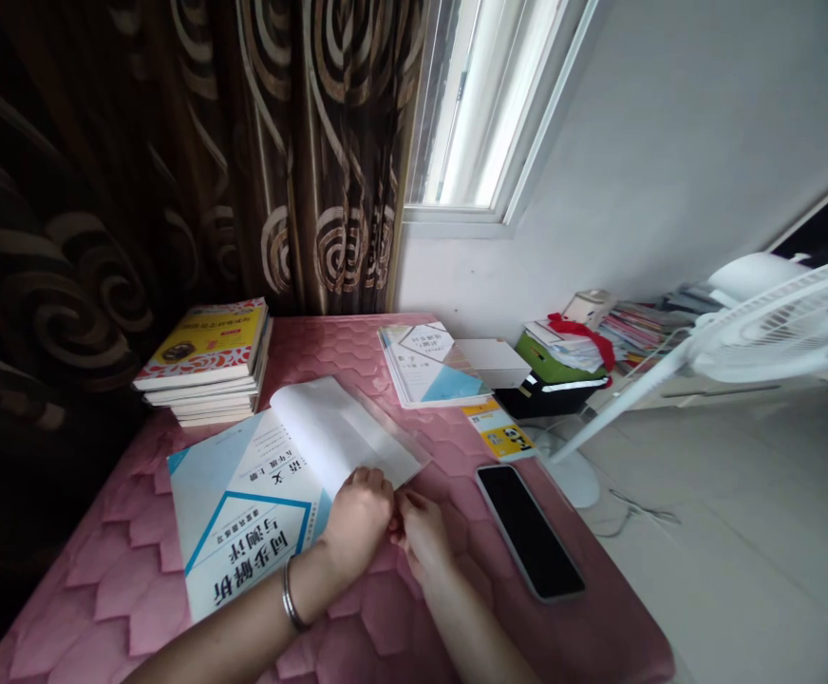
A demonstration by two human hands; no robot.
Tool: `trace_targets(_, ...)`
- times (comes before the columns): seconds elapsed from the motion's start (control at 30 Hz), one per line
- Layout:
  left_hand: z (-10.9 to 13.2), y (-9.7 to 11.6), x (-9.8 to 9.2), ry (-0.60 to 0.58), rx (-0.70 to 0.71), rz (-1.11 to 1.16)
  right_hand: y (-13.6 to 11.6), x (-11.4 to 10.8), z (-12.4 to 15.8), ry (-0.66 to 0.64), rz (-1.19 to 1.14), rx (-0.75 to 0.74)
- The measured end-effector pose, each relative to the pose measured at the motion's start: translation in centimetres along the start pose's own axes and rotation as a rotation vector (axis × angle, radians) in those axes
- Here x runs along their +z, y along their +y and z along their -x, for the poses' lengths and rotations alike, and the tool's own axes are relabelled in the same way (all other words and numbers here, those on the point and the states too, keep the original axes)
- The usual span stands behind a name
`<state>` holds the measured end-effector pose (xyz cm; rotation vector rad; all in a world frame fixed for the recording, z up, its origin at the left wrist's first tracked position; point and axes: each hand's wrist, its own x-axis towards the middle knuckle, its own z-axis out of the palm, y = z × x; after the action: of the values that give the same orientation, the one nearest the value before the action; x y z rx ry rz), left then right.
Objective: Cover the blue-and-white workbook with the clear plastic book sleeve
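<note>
A blue and white workbook (243,503) lies on the pink quilted surface (414,627) in front of me. A white sheet with a clear plastic edge (347,437) is folded over the book's right side. My left hand (357,518), with a metal bangle on its wrist, is closed and pinches the near edge of that sheet. My right hand (421,532) is closed too, fingertips pinching the same edge just beside the left hand.
A black phone (528,530) lies to the right of my hands. A stack of books (207,366) stands at the back left, another workbook (428,366) at the back. A white fan (777,328) and cluttered papers (585,347) are on the right. Dark curtains hang behind.
</note>
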<state>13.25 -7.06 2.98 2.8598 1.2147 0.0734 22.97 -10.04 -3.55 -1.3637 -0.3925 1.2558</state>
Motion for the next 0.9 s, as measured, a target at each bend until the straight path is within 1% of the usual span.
trace_targets(0.07, 0.3, -0.2, -0.2, -0.025, 0.030, -0.002, 0.2, 0.0, -0.1, 0.011, 0.022, -0.018)
trace_targets(0.13, 0.2, -0.3, -0.1, -0.017, 0.055, 0.012, 0.6, -0.1, -0.3, 0.016, 0.034, -0.040)
trace_targets(0.27, -0.6, -0.5, 0.8, -0.006, 0.091, 0.037, 1.1, -0.3, -0.6, -0.002, 0.082, -0.074)
trace_targets(0.37, -1.0, -0.6, 1.3, 0.002, 0.117, 0.029, 0.8, -0.2, -0.3, -0.015, 0.097, -0.067)
trace_targets(0.53, 0.0, -0.9, 1.4, 0.051, 0.120, -0.009, 0.2, 0.0, 0.0, 0.004, 0.031, -0.048)
trace_targets(0.6, 0.6, -1.0, 1.5, 0.051, 0.125, -0.030, 0.4, -0.1, -0.1, -0.003, 0.060, -0.065)
trace_targets(0.67, 0.8, -1.2, 1.7, 0.049, 0.163, -0.057, 0.7, -0.2, -0.3, -0.006, 0.101, -0.083)
trace_targets(0.77, 0.5, -1.3, 2.2, 0.056, 0.218, -0.080, 1.1, -0.2, -0.5, -0.010, 0.129, -0.091)
trace_targets(0.9, -0.1, -1.5, 2.5, 0.060, 0.265, -0.059, 1.0, 0.1, -0.4, -0.017, 0.161, -0.082)
